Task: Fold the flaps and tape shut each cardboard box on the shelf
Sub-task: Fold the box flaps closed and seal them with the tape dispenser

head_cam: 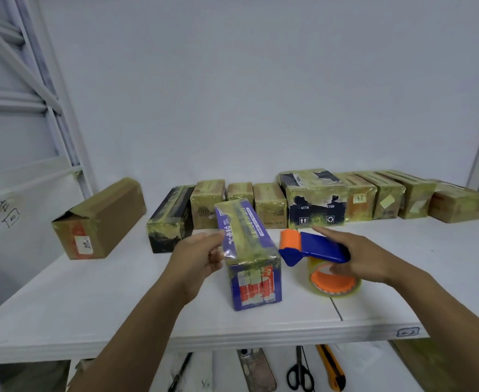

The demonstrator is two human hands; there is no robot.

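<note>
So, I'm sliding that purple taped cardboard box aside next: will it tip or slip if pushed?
Probably stiff: the purple taped cardboard box shows square edges under the left hand. Its glossy tape wrap may feel slippery. It stands taller than wide, so a sideways push up high might tip it.

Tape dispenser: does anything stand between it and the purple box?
Nothing visible does. The tape dispenser, gripped by the right hand, is just right of the purple box, which the left hand holds; only a narrow open gap above the shelf separates them.
</note>
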